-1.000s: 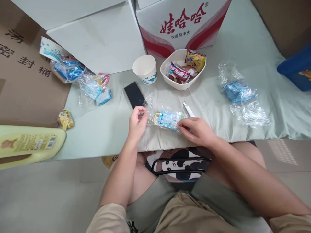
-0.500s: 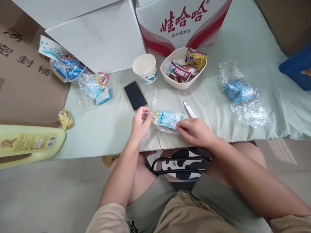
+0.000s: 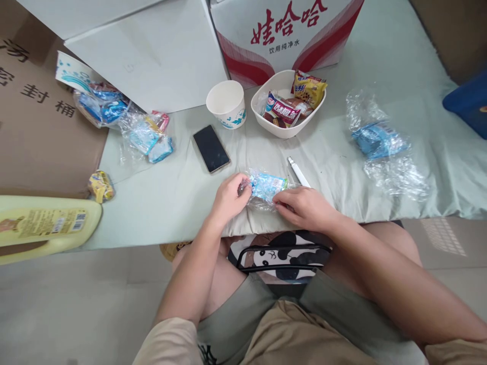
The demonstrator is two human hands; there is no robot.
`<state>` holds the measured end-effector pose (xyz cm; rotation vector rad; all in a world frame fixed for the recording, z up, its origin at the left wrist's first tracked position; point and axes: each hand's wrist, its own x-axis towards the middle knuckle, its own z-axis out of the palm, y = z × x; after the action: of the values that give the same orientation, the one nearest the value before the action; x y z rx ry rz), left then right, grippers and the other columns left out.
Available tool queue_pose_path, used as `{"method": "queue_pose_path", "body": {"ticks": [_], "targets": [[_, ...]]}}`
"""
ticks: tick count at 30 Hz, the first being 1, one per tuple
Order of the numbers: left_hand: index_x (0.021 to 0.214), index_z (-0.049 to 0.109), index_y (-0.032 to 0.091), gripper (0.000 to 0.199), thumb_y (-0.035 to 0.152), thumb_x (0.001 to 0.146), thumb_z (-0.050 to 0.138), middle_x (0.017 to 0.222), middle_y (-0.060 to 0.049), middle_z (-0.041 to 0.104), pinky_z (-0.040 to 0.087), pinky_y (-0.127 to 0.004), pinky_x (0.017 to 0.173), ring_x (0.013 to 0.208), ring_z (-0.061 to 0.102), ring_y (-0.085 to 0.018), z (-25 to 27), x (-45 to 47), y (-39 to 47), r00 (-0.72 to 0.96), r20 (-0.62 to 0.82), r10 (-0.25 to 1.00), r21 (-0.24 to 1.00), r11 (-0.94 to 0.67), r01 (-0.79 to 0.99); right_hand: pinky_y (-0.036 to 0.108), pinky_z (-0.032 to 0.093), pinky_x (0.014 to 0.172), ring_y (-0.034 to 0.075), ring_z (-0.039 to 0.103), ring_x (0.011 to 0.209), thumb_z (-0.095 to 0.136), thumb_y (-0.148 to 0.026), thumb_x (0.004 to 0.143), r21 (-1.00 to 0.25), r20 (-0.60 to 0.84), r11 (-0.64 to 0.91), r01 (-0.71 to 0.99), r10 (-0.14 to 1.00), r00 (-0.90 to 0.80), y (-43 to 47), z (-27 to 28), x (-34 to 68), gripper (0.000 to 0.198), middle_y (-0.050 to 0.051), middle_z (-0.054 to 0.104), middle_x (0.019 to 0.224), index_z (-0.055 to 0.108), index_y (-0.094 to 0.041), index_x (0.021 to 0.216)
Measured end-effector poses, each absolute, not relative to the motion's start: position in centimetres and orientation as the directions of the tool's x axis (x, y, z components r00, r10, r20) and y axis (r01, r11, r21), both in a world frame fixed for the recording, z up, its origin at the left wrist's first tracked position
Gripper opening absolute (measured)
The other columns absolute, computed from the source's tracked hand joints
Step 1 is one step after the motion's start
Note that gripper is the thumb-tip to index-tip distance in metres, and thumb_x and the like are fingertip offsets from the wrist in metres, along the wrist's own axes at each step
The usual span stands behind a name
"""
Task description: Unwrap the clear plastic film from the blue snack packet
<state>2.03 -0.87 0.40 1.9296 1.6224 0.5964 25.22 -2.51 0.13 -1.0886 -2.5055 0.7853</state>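
A blue snack packet (image 3: 267, 186) wrapped in clear crinkled plastic lies near the table's front edge, between my two hands. My left hand (image 3: 231, 197) is closed on the left end of the plastic wrap, its fingers curled over it. On the packet's lower right side, my right hand (image 3: 302, 205) pinches the wrap with closed fingers. Just beyond the right hand lies a white pen-like tool (image 3: 298, 171) with a silver tip. A smartphone (image 3: 211, 148) rests face up past my left hand.
Behind stand a white paper cup (image 3: 227, 104) and a white bowl (image 3: 281, 133) of wrapped snacks. Another plastic-wrapped blue packet (image 3: 380, 140) lies to the right. Several packets (image 3: 146, 136), a yellow wrapper (image 3: 101, 186) and a yellow jug (image 3: 49, 223) are on the left. Boxes (image 3: 152, 61) line the back.
My left hand has moved right onto the wrap and covers the packet's left end. The right hand stays at the packet's right side, nearly in place.
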Motion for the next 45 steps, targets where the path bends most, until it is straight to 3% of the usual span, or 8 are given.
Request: {"method": "queue_pose_path", "body": {"ticks": [10, 16, 20, 24, 28, 32, 39, 45], "targets": [[0.089, 0.060, 0.021, 0.005, 0.021, 0.088, 0.055, 0.080, 0.000, 0.065, 0.045, -0.028, 0.070, 0.073, 0.058, -0.015, 0.2, 2.0, -0.9, 0.159, 0.020, 0.987, 0.701, -0.127, 0.702, 0.032, 0.037, 0.067, 0.018, 0.060, 0.068, 0.040, -0.026, 0.098, -0.600, 0.113, 0.581, 0.550, 0.742, -0.661, -2.5, -0.1, 25.3, 0.028, 0.006, 0.070, 0.078, 0.067, -0.018, 0.093], [0.085, 0.057, 0.021, 0.008, 0.028, 0.090, 0.058, 0.075, 0.001, 0.061, 0.046, -0.025, 0.067, 0.070, 0.057, -0.013, -0.2, 1.1, -0.5, -0.072, 0.180, 0.981, 0.833, -0.113, 0.542, 0.029, 0.042, 0.066, 0.016, 0.061, 0.065, 0.044, -0.026, 0.096, -0.690, 0.236, 0.484, 0.538, 0.853, -0.466, -2.5, 0.3, 25.6, 0.023, 0.004, 0.070, 0.075, 0.065, -0.020, 0.089], [0.086, 0.054, 0.022, 0.015, 0.036, 0.091, 0.059, 0.070, 0.002, 0.056, 0.043, -0.023, 0.052, 0.060, 0.054, -0.012, -0.1, 0.6, -0.2, -0.216, 0.137, 0.967, 0.935, -0.055, 0.349, 0.028, 0.044, 0.063, 0.015, 0.058, 0.062, 0.049, -0.029, 0.094, -0.744, 0.261, 0.419, 0.521, 0.899, -0.352, -2.4, 0.6, 25.9, 0.019, 0.002, 0.064, 0.071, 0.064, -0.019, 0.100], [0.087, 0.052, 0.023, 0.018, 0.039, 0.093, 0.058, 0.069, 0.002, 0.054, 0.037, -0.022, 0.045, 0.057, 0.052, -0.011, -0.1, 0.3, 0.0, -0.286, 0.101, 0.953, 0.951, -0.008, 0.309, 0.033, 0.050, 0.072, 0.019, 0.061, 0.075, 0.059, -0.040, 0.089, -0.728, 0.269, 0.451, 0.517, 0.881, -0.390, -2.1, 0.6, 26.4, 0.035, 0.006, 0.065, 0.092, 0.059, -0.019, 0.118], [0.088, 0.051, 0.023, 0.017, 0.038, 0.095, 0.053, 0.067, 0.002, 0.051, 0.044, -0.023, 0.055, 0.059, 0.054, -0.011, 0.0, -0.1, 0.3, -0.334, 0.132, 0.933, 0.930, 0.001, 0.369, 0.040, 0.052, 0.082, 0.024, 0.062, 0.090, 0.064, -0.039, 0.085, -0.688, 0.246, 0.473, 0.551, 0.866, -0.436, -1.7, 0.3, 26.8, 0.049, 0.012, 0.063, 0.112, 0.054, -0.019, 0.129], [0.088, 0.050, 0.024, 0.021, 0.043, 0.094, 0.052, 0.068, 0.002, 0.051, 0.044, -0.023, 0.055, 0.060, 0.053, -0.012, 0.4, -1.0, 0.5, -0.359, 0.126, 0.925, 0.932, 0.013, 0.362, 0.035, 0.051, 0.074, 0.019, 0.062, 0.077, 0.055, -0.027, 0.088, -0.679, 0.252, 0.372, 0.633, 0.928, -0.275, -1.6, 0.2, 27.1, 0.029, 0.009, 0.065, 0.103, 0.062, -0.022, 0.116], [0.110, 0.057, 0.022, 0.037, 0.040, 0.080, 0.068, 0.099, -0.005, 0.064, 0.050, -0.029, 0.077, 0.091, 0.061, -0.018, -0.2, -2.5, 0.3, -0.039, 0.032, 0.999, 0.872, -0.009, 0.489, 0.033, 0.045, 0.064, 0.016, 0.057, 0.063, 0.052, -0.023, 0.089, -0.626, 0.286, 0.208, 0.751, 0.958, -0.027, -1.2, 0.2, 27.6, 0.015, 0.007, 0.067, 0.089, 0.066, -0.021, 0.091], [0.134, 0.049, 0.022, 0.061, 0.028, 0.078, 0.073, 0.124, -0.012, 0.062, 0.048, -0.044, 0.100, 0.115, 0.058, -0.027, -1.2, -1.8, 0.1, -0.054, 0.041, 0.998, 0.677, 0.012, 0.736, 0.039, 0.040, 0.077, 0.025, 0.061, 0.090, 0.049, -0.020, 0.094, -0.400, 0.416, 0.374, 0.836, 0.888, -0.198, -1.9, 0.5, 26.9, 0.020, 0.009, 0.070, 0.099, 0.069, -0.023, 0.098]]}}
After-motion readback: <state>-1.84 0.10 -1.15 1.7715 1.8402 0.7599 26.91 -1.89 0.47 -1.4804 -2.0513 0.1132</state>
